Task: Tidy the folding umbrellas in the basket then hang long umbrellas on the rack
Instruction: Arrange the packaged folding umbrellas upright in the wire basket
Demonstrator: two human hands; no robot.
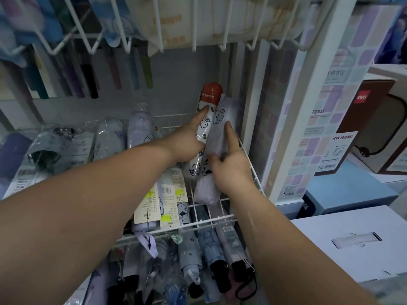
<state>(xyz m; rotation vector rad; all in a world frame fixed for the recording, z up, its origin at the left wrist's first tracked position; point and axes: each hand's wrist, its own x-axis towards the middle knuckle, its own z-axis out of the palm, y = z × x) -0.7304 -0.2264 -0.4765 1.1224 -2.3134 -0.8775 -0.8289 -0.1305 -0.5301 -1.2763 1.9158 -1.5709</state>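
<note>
A white wire basket holds several folding umbrellas in clear sleeves. At its right end lies a white cartoon-cat umbrella with a red cap; my left hand rests on it, forefinger stretched along it. Beside it, against the basket's right wall, lies a pale lilac folding umbrella, and my right hand grips its middle. More folding umbrellas with paper tags fill the basket's middle and left. Long umbrellas hang from the white wire rack above.
A lower wire basket holds several more folding umbrellas with dark handles. White cardboard boxes and a blue box stand at the right, beside the stand's white post. Cream fabric goods sit on the top shelf.
</note>
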